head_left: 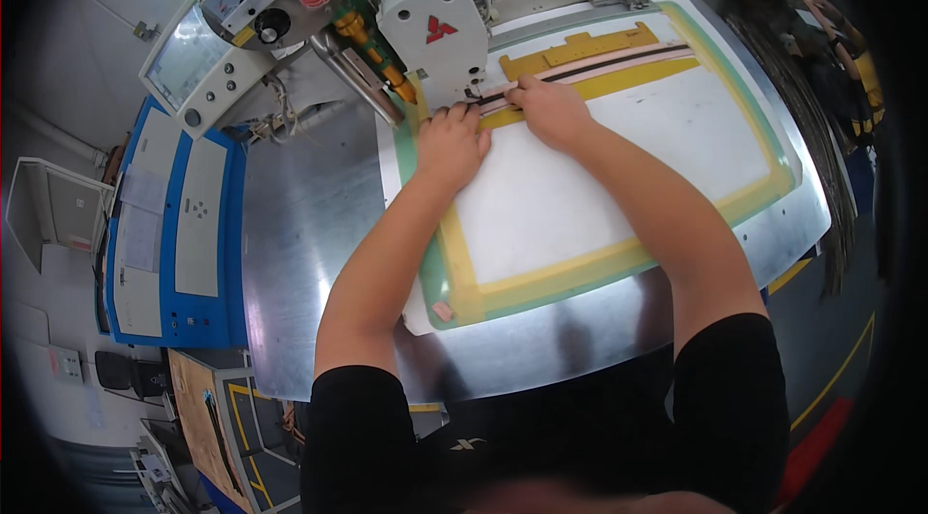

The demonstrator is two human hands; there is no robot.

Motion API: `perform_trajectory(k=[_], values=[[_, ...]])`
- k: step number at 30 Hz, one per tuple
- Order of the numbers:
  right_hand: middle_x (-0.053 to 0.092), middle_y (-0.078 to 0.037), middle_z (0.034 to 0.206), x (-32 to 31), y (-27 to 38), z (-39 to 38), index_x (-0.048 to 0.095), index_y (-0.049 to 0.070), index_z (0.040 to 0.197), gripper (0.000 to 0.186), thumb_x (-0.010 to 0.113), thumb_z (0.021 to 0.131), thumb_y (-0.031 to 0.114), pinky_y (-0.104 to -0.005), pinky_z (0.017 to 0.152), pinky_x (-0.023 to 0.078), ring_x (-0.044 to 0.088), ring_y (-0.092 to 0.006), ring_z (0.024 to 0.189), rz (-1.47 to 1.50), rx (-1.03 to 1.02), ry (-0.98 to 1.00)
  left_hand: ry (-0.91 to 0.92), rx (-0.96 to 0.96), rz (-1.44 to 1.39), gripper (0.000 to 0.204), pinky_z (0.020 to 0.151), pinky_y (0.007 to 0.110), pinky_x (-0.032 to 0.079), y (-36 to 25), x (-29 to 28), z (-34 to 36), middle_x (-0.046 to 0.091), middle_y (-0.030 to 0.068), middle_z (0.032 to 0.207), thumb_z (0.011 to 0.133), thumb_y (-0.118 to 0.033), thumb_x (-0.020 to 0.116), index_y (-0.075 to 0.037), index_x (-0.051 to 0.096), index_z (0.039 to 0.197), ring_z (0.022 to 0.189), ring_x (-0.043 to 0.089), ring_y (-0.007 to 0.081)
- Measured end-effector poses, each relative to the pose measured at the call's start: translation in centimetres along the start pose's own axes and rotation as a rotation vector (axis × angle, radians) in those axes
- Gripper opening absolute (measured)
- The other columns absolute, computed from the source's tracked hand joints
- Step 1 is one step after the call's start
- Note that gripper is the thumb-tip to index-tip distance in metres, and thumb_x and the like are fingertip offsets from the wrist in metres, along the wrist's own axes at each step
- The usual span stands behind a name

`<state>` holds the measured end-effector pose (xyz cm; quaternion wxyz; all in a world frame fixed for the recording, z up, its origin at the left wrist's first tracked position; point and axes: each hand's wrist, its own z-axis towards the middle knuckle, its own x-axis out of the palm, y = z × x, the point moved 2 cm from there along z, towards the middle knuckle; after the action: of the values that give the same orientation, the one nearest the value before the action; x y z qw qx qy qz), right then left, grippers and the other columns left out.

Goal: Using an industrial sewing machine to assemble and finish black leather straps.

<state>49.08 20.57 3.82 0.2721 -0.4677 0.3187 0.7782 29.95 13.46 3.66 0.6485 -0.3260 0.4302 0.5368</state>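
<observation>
A long dark strip [619, 60] lies along a pink band on a yellow template [633, 79] under the white sewing machine head [432, 31]. My left hand [452, 145] rests at the strip's left end, fingers bent and closed on it, close to the needle area. Just to its right, my right hand [553, 112] pinches the strip between thumb and fingers. The exact fingertip contact is partly hidden by the hands. Beneath lies a white sheet [570, 195] framed by yellow tape and a green border [773, 190].
A shiny metal table [309, 243] surrounds the frame. A gold pointed tool [387, 74] hangs left of the machine head. A control panel with a screen [198, 60] and a blue cabinet [217, 224] stand at left. Dark strips [793, 128] hang at the right edge.
</observation>
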Motion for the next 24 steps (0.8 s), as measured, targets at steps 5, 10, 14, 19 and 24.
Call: perform_trajectory(k=[5,10,14,19,24], values=[[0.064,-0.01,0.11,-0.5,0.9,-0.2,0.074,0.013,0.116,0.029,0.054,0.096,0.011,-0.0463,0.08,0.057,0.071,-0.0319,0.097,-0.03,-0.006,0.02,0.016,-0.03,-0.032,0.043,0.096,0.048,0.051,-0.4,-0.8,-0.5,0.066,0.0091,0.128,0.094,-0.036,0.066,-0.01,0.069,0.128,0.119,0.061,0.0319],[0.067,-0.014,0.112,-1.6,1.5,0.1,0.074,0.008,0.113,0.026,0.054,0.097,0.012,-0.0457,0.086,0.057,0.071,-0.0339,0.102,-0.006,-0.035,0.081,0.095,-0.133,-0.008,0.051,0.099,0.05,0.051,-0.6,-1.7,-1.0,0.062,0.0155,0.133,0.096,-0.039,0.064,-0.008,0.065,0.136,0.118,0.061,0.0371],[0.068,-0.012,0.114,-2.0,-0.9,-0.5,0.075,0.011,0.113,0.028,0.052,0.098,0.009,-0.0451,0.091,0.056,0.07,-0.0321,0.109,-0.031,0.017,0.073,0.14,-0.143,0.04,0.049,0.1,0.051,0.049,-0.7,-2.5,-1.0,0.062,0.0159,0.131,0.096,-0.039,0.063,-0.008,0.066,0.134,0.117,0.061,0.037],[0.067,-0.009,0.117,-2.7,-2.4,-1.2,0.074,0.012,0.116,0.03,0.052,0.097,0.008,-0.0448,0.091,0.057,0.07,-0.0306,0.109,-0.04,0.084,0.095,0.064,-0.11,0.059,0.05,0.101,0.05,0.046,0.2,-1.2,-1.2,0.064,0.0161,0.127,0.095,-0.042,0.064,-0.01,0.067,0.133,0.115,0.062,0.037],[0.066,-0.009,0.119,-2.1,-1.3,-1.1,0.072,0.011,0.119,0.031,0.053,0.096,0.006,-0.0447,0.089,0.057,0.07,-0.0307,0.108,-0.064,0.112,0.078,0.111,-0.169,0.039,0.051,0.1,0.05,0.045,-1.3,-2.0,-0.8,0.066,0.016,0.124,0.094,-0.047,0.064,-0.012,0.068,0.132,0.113,0.062,0.0364]])
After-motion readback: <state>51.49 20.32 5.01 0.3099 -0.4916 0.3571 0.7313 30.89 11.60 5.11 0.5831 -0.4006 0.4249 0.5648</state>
